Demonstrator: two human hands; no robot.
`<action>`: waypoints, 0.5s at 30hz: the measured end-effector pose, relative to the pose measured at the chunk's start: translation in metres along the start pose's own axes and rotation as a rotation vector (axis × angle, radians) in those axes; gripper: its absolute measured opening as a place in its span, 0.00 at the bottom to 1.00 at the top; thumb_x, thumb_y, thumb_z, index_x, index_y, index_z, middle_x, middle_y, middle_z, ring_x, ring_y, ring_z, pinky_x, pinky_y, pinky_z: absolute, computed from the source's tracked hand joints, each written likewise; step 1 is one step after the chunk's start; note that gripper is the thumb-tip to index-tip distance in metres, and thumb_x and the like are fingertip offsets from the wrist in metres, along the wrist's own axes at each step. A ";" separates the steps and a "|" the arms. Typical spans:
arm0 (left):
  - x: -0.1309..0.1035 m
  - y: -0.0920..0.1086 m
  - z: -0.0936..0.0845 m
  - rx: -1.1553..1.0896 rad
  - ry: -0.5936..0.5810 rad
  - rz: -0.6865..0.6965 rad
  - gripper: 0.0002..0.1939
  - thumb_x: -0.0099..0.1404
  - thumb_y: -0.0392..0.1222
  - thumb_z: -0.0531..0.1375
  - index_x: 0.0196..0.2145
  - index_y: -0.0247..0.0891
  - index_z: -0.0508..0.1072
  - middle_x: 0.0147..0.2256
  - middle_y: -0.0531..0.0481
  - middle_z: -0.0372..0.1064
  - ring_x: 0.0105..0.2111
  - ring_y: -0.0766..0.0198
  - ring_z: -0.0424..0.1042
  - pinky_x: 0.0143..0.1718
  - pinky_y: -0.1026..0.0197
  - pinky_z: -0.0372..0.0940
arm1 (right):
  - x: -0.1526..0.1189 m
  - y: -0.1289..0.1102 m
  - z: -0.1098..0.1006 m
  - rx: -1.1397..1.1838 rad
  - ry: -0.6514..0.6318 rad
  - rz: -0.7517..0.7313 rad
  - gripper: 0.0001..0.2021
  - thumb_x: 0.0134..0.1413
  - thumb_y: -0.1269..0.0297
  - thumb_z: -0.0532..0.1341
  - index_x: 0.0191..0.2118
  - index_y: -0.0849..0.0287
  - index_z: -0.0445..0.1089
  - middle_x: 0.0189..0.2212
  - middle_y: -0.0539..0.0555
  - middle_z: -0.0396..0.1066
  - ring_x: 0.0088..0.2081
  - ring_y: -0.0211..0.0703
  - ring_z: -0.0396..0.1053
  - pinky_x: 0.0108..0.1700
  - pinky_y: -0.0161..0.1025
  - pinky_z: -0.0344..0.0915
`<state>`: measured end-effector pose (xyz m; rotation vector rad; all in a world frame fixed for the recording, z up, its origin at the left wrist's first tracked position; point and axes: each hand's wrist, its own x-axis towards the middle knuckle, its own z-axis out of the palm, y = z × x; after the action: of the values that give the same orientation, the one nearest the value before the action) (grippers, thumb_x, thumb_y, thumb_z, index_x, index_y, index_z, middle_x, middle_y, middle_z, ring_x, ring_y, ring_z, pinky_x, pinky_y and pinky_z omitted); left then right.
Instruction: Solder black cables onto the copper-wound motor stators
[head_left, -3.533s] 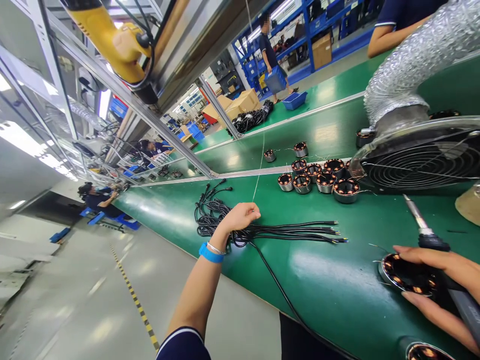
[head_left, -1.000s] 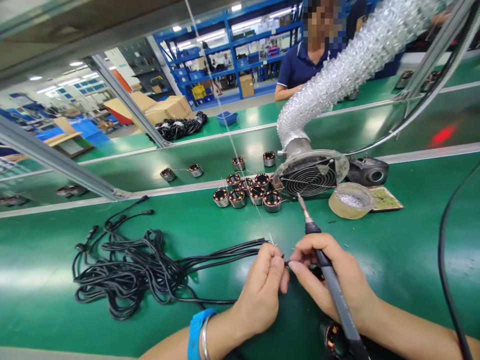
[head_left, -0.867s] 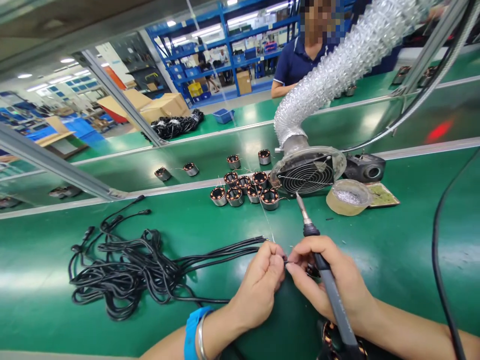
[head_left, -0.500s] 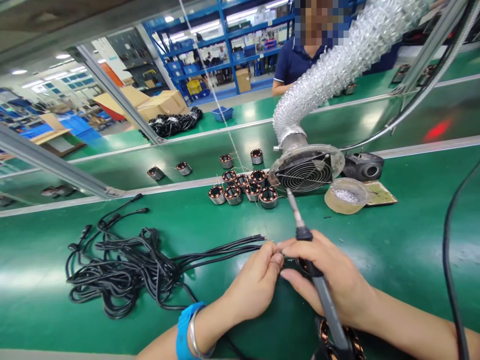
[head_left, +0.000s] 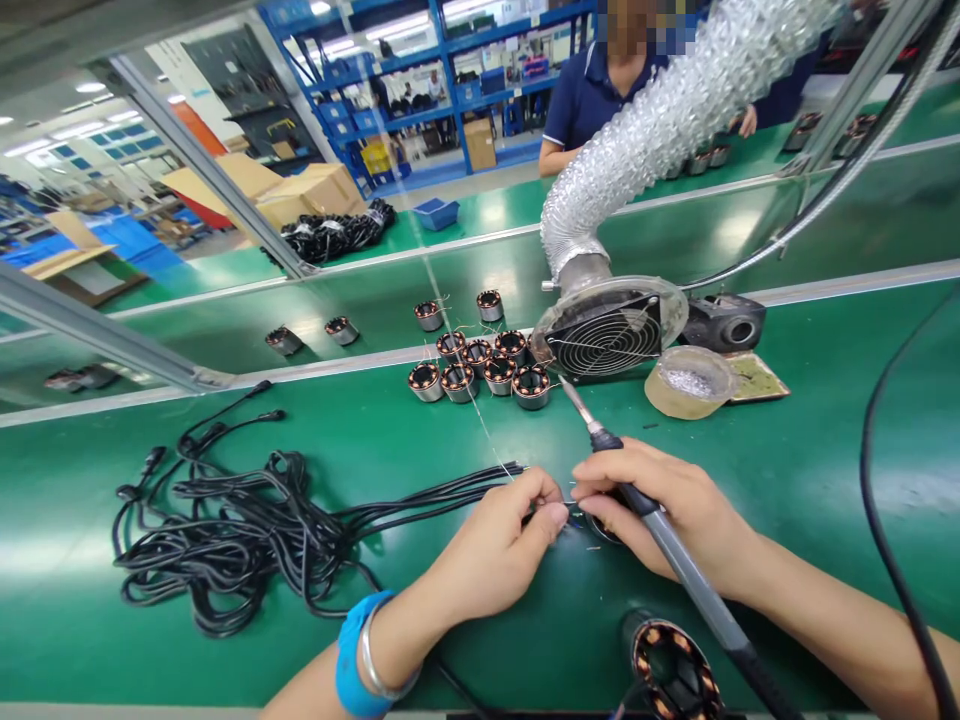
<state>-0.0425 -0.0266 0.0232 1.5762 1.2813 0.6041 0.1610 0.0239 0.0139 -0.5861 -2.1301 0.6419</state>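
My right hand (head_left: 675, 505) is closed around a soldering iron (head_left: 694, 570), its tip pointing up and left toward the fan. My left hand (head_left: 506, 545) pinches a thin wire (head_left: 568, 502) between thumb and forefinger, close to the right fingertips. A slender solder strand (head_left: 491, 440) runs down from above to the left hand. Partly hidden under the right fingers is a motor stator (head_left: 604, 528) with copper windings. Another stator (head_left: 675, 670) stands at the front edge, below the iron's handle.
Black cables (head_left: 247, 540) lie tangled on the left, their ends reaching the left hand. Several stators (head_left: 480, 365) stand at the back, beside a round fume extractor (head_left: 611, 335). A tub of solder bits (head_left: 690, 385) sits right of it. Across the bench is another person (head_left: 600, 100).
The soldering iron has tilted, its handle now farther right, uncovering the front stator. My fingertips have drawn slightly apart. The solder strand now visibly reaches my left hand. The whole view has shifted a little.
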 end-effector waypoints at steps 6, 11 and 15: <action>0.007 -0.007 0.001 -0.297 -0.075 -0.072 0.15 0.68 0.53 0.55 0.32 0.37 0.63 0.25 0.57 0.55 0.26 0.68 0.53 0.28 0.64 0.51 | 0.000 -0.001 0.008 -0.030 0.040 -0.078 0.13 0.60 0.78 0.58 0.47 0.55 0.65 0.32 0.50 0.74 0.31 0.39 0.69 0.34 0.38 0.68; 0.015 -0.008 0.005 -0.529 -0.045 -0.172 0.17 0.62 0.55 0.59 0.28 0.38 0.62 0.20 0.61 0.47 0.21 0.71 0.44 0.24 0.65 0.42 | 0.001 -0.002 0.012 -0.109 0.087 -0.102 0.13 0.59 0.80 0.58 0.46 0.57 0.65 0.29 0.50 0.72 0.28 0.39 0.65 0.31 0.38 0.67; 0.022 -0.009 0.006 -0.546 0.040 -0.181 0.13 0.59 0.49 0.59 0.27 0.39 0.61 0.19 0.62 0.47 0.19 0.73 0.44 0.23 0.66 0.43 | -0.001 0.002 0.008 -0.159 0.097 -0.003 0.13 0.58 0.76 0.60 0.48 0.56 0.66 0.36 0.52 0.75 0.32 0.42 0.69 0.35 0.41 0.69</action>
<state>-0.0342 -0.0085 0.0079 0.9937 1.1470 0.7922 0.1556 0.0232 0.0079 -0.6864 -2.1021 0.4357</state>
